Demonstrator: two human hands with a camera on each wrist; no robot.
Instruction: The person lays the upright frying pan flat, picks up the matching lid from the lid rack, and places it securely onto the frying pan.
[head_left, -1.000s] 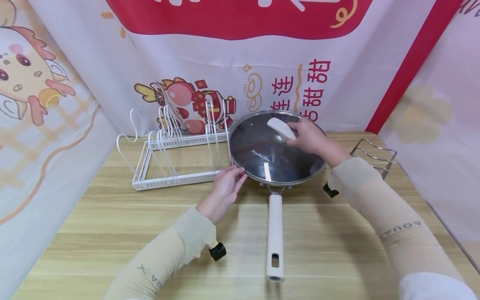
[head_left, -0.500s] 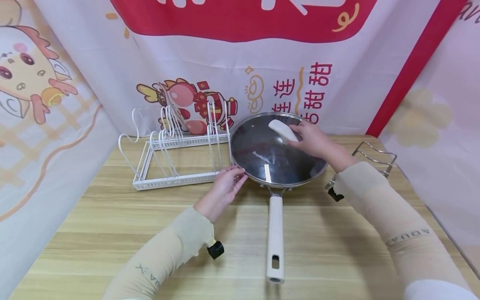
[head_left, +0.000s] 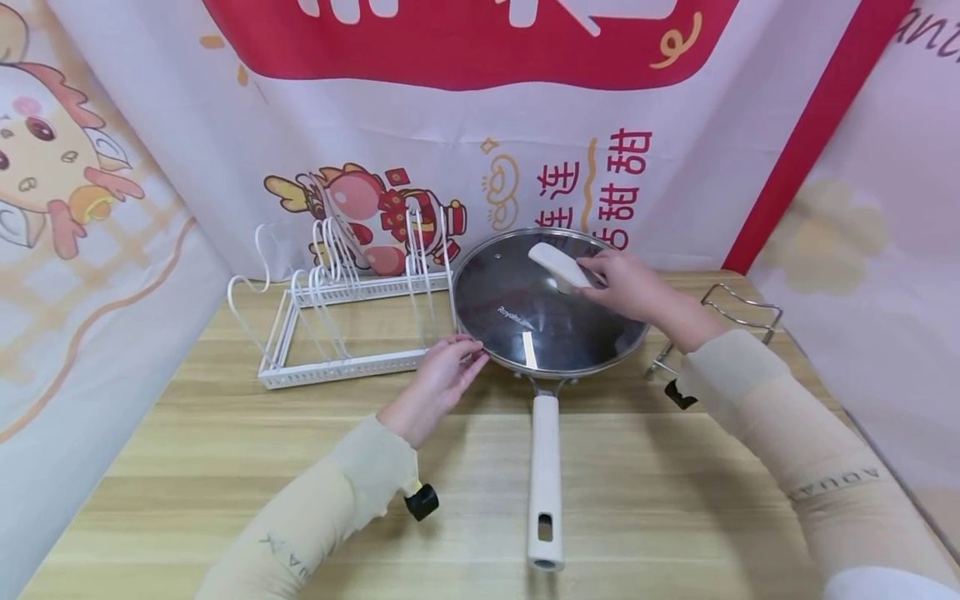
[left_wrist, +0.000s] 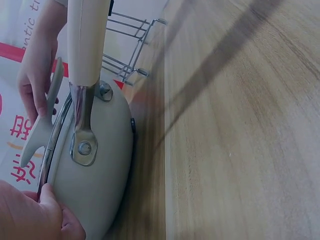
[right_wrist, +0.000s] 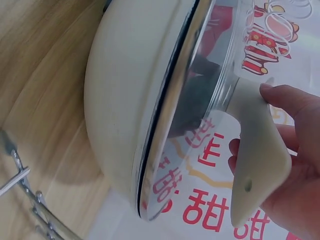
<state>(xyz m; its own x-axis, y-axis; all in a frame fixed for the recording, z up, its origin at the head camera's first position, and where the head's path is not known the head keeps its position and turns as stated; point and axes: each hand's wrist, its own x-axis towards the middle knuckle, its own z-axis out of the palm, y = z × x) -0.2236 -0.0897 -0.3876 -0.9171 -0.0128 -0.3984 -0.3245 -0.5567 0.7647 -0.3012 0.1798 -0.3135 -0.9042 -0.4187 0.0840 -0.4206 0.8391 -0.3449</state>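
A frying pan with a cream body [left_wrist: 110,150] stands on the table, its long white handle [head_left: 546,483] pointing toward me. Over it lies a dark glass lid [head_left: 502,287] with a metal rim. My right hand [head_left: 626,287] grips the lid's white knob handle [head_left: 557,265], thumb on one side and fingers on the other, as the right wrist view shows. At the near left edge, my left hand [head_left: 438,379] pinches the lid's rim close to the pan's edge. In the left wrist view its thumb lies against the rim; the other fingertips are partly hidden.
A white wire rack [head_left: 352,365] with several upright loops stands just left of the pan. On the right, partly behind my right forearm, is a small metal wire stand [head_left: 778,315]. A printed cloth backdrop [head_left: 420,125] hangs close behind the pan.
The view has shifted slightly. My right wrist has moved a little to the right relative to the pan, uncovering more of the metal stand. Both hands keep their hold.
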